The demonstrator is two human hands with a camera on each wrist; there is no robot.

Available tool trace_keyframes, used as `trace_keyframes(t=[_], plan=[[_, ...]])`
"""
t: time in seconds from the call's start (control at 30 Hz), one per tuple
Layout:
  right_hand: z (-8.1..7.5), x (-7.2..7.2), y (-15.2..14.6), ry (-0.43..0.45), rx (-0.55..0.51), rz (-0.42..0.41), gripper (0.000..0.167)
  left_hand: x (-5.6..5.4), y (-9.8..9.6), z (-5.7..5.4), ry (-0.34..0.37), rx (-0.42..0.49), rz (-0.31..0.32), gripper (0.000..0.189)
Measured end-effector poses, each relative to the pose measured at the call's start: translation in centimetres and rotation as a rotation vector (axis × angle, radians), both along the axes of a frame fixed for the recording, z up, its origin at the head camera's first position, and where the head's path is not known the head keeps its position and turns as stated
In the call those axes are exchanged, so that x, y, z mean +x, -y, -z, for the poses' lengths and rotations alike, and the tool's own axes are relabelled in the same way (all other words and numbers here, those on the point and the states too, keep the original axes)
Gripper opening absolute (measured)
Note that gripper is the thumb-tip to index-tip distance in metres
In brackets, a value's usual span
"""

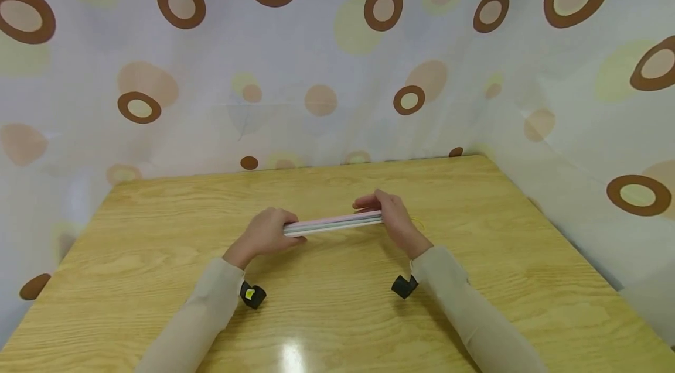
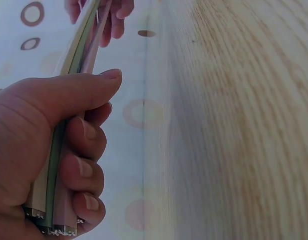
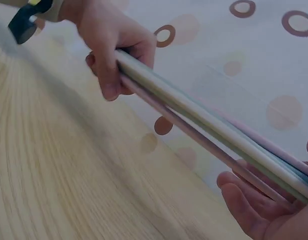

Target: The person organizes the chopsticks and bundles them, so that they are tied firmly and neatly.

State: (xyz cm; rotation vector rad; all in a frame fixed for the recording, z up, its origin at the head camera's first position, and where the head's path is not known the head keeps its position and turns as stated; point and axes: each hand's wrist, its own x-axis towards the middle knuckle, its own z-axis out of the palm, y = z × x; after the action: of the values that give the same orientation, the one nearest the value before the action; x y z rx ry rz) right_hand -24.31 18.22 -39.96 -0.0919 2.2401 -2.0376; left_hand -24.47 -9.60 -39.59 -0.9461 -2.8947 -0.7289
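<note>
A bundle of long, thin pastel sticks [image 1: 333, 223] in pink, green, blue-grey and white is held up between the two hands, above the table. My left hand [image 1: 268, 231] grips one end, its fingers curled round the sticks and its thumb laid along them, as the left wrist view shows. Dark, speckled end faces [image 2: 61, 231] stick out below that palm. At the other end, my right hand [image 1: 396, 222] holds the bundle loosely between its thumb and fingers. In the right wrist view the sticks fan slightly apart; that hand [image 3: 274, 215] is partly cut off.
Beneath the hands lies a wood-grain table [image 1: 316, 314]. Behind it and to the right hangs a white covering [image 1: 337, 133] patterned with circles. A thin yellow loop [image 1: 419, 222] shows beside the right hand. Black camera mounts [image 1: 254, 295] sit on both wrists.
</note>
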Motion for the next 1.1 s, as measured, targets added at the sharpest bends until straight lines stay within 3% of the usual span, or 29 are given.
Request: trace_keyframes(t=[0.1, 0.17, 0.33, 0.43, 0.63, 0.9, 1.03, 1.1], plan=[[0.3, -0.2, 0.0, 0.065, -0.119, -0.061, 0.056, 0.1, -0.1, -0.2, -0.040, -0.073, -0.013, 0.019], [0.3, -0.2, 0.0, 0.113, -0.162, -0.056, 0.058, 0.2, -0.3, -0.4, -0.069, -0.115, -0.028, 0.021], [0.1, -0.1, 0.2, 0.147, -0.091, 0.000, 0.061, 0.3, -0.4, -0.7, -0.098, -0.115, -0.098, 0.027], [0.0, 0.0, 0.4, 0.109, -0.052, 0.002, 0.060, 0.3, -0.2, -0.7, -0.106, -0.082, -0.112, 0.028], [0.0, 0.1, 0.7, -0.015, 0.064, 0.049, 0.063, 0.3, 0.1, -0.4, -0.134, -0.090, -0.058, 0.027], [-0.1, 0.5, 1.3, -0.130, 0.314, 0.239, 0.066, 0.6, 0.0, 0.0, -0.141, -0.181, -0.046, 0.026], [-0.1, 0.5, 1.6, -0.122, 0.303, 0.252, 0.064, 0.5, 0.1, 0.1, -0.183, -0.194, -0.047, 0.031], [0.0, 0.4, 1.5, -0.105, 0.255, 0.212, 0.063, 0.5, 0.1, 0.1, -0.163, -0.185, -0.044, 0.029]])
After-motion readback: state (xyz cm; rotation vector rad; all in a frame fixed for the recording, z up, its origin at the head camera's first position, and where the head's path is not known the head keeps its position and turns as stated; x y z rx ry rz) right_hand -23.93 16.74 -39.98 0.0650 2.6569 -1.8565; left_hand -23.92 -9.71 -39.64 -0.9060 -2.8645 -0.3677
